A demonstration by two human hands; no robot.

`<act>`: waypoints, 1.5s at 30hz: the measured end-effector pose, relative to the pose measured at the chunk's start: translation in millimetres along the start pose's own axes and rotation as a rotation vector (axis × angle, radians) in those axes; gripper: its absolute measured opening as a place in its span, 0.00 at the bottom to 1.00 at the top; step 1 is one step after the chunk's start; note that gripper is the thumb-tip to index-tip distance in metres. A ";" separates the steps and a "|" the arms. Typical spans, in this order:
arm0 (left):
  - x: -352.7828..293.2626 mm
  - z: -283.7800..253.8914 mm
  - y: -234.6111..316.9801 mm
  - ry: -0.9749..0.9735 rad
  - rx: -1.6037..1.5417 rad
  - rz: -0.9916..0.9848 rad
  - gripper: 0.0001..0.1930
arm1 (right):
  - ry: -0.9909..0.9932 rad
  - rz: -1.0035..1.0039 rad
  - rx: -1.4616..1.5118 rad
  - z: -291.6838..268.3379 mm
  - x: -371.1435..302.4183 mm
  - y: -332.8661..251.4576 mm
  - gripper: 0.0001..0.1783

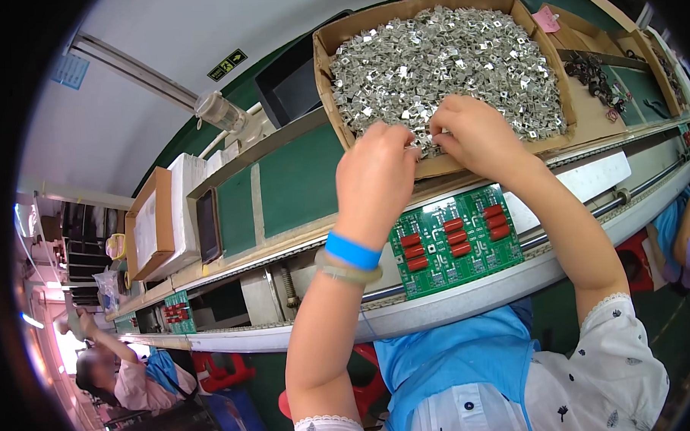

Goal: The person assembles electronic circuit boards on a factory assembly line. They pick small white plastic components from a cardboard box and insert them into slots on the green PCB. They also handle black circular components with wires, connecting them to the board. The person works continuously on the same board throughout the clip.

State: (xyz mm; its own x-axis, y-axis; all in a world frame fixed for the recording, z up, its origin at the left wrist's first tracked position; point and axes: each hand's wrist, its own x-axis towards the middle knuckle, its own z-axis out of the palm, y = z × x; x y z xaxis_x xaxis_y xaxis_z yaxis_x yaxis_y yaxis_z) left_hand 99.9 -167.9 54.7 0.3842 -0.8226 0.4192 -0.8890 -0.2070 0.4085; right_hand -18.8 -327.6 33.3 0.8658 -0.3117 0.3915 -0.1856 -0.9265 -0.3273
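Both hands are over the near edge of a cardboard box [325,83] heaped with small silvery metal clips [446,64]. My left hand [375,173] has its fingers curled in and pinched together; whatever may be between the tips is too small to make out. Close beside it, my right hand [475,131] also pinches, thumb against fingers, right at the clips, its tips partly hidden. Below the hands, a green circuit board [437,246] with several red components lies on the rail conveyor. A blue band and a pale bangle circle my left wrist.
The conveyor's metal rail [469,291] runs along my front. Another green board [179,312] rests on it to the left. A black tray [291,73], a clear jar [224,113] and a small carton [151,222] stand beyond. Other people sit at both sides.
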 end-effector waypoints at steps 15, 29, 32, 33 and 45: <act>48.5 39.3 -18.1 0.045 -0.085 -0.050 0.10 | 0.087 0.301 0.943 -57.6 -115.3 -19.4 0.07; -70.2 -38.0 19.4 -0.306 -1.070 -0.600 0.15 | -0.157 -0.006 0.486 -42.3 -111.2 -29.0 0.15; -89.8 -42.3 20.6 -0.375 -1.001 -0.600 0.14 | -0.164 -0.167 0.200 -33.3 -111.3 -33.0 0.19; -97.1 -40.4 20.2 -0.357 -0.960 -0.544 0.13 | -0.169 -0.220 0.116 -30.5 -111.2 -33.2 0.19; -106.2 -24.0 36.4 -0.219 -0.255 -0.114 0.09 | -0.152 -0.333 -0.223 -25.1 -106.7 -44.8 0.36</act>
State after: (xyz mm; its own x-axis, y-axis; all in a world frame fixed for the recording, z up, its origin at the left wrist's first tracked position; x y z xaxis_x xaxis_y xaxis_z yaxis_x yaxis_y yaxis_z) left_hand 32.8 -75.4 44.5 0.3899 -0.9018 0.1865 -0.7418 -0.1877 0.6438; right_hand -114.5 -258.1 27.8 0.9509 0.0315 0.3080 0.0343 -0.9994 -0.0037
